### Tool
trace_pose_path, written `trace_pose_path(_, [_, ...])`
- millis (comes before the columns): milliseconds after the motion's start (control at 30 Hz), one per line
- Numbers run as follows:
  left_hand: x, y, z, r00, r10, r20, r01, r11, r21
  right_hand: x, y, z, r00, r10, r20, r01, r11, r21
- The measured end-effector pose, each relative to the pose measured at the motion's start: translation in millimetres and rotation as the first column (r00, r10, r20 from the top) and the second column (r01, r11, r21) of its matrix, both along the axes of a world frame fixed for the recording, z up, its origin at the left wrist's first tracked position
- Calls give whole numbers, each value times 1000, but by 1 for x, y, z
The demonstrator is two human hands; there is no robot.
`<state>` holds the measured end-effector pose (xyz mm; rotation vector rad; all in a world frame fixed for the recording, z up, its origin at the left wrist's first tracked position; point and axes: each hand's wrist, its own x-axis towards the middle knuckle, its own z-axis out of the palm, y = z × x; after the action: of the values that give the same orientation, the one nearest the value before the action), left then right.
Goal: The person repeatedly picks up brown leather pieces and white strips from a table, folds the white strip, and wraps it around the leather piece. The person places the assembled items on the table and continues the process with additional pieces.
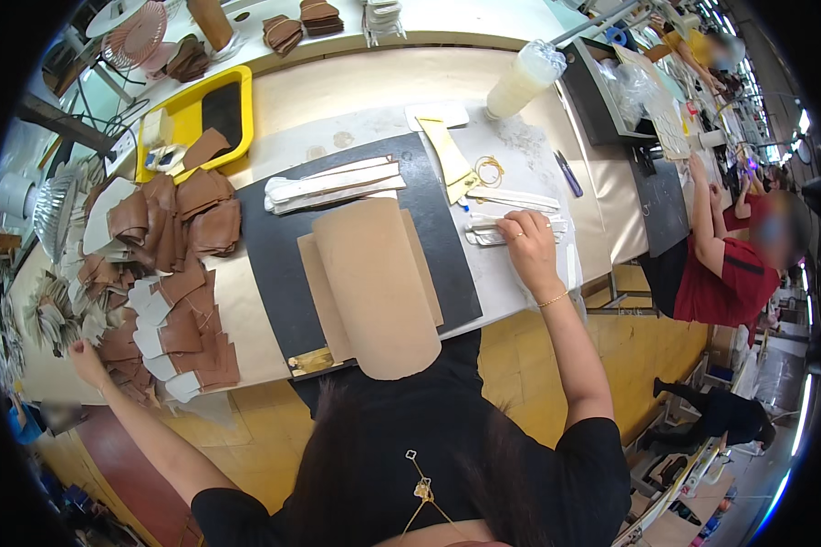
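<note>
Hands are far apart: right hand [529, 244] presses flat on white strips [483, 230] lying sideways; left hand [84, 354] reaches brown pieces [169, 319], maybe just touching.

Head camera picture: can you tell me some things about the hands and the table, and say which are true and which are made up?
1. The right hand rests on white strips. True.
2. The left hand is on the tan board. False: it reaches far to the left, by the pile of brown pieces.
3. A yellow tray sits at the back of the table. True.
4. The tan board lies on a red mat. False: it lies on a dark mat.
5. A person in a red top is at the right. True.
</note>
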<state>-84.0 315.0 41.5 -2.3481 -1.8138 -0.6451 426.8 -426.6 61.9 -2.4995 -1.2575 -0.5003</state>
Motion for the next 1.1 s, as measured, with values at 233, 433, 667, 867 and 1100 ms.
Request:
trace_pose_path(233, [-25,-25,50,695,207,688,15,953,-301,7,1,7,998,54,-34,-57,993,-103])
trace_pose_path(433, [-25,-95,149,508,115,853,151,964,-220,13,-1,35,978,53,-202,-110,953,-281])
trace_pose_path(667, [92,-280,237,358,-218,908,530,848,-5,34,4,65,818,-98,-566,-312,752,-581])
trace_pose_path(867, [192,-382,229,-116,-354,928,973,147,178,66,4,68,514,-190,-837,-395,814,-427])
trace_pose_path(1100, [285,-465,141,483,209,850,868,-241,-434,68,-20,71,0,-62,-998,-164,984,-62])
